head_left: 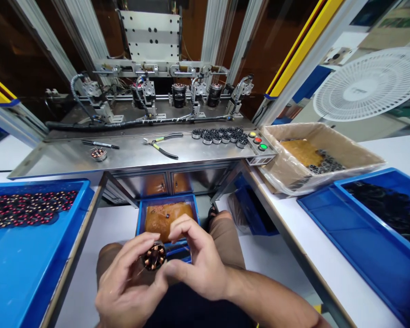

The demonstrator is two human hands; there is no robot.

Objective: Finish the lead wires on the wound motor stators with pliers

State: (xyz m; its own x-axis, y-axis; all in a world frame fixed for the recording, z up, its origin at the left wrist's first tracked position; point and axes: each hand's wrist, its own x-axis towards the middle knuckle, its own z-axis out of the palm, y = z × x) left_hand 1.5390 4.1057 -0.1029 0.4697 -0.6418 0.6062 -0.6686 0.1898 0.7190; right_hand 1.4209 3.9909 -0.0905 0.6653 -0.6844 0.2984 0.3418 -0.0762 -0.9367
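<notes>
My left hand [130, 278] is wrapped round a wound motor stator [154, 256], its copper coils facing up toward me. Thin wire ends stick out near the stator's lower left side. Close by on the right is my right hand [200, 257], fingers curved and thumb apart from the index finger. The right thumb tip lies at the stator's lower right edge, by the left thumb; whether it presses on it I cannot tell. Both hands are above my lap, in front of a blue bin [140, 218] with an amber-brown lining.
On the metal ledge [130, 157] lie a pen [100, 144], another stator [98, 155], cutting pliers [162, 145] and several black-and-silver cores [222, 135]. Button box [259, 142], lined carton [328, 177] and blue tray [328, 214] stand right; a blue tray [27, 269] of wound stators left. A winding machine [179, 95] stands behind.
</notes>
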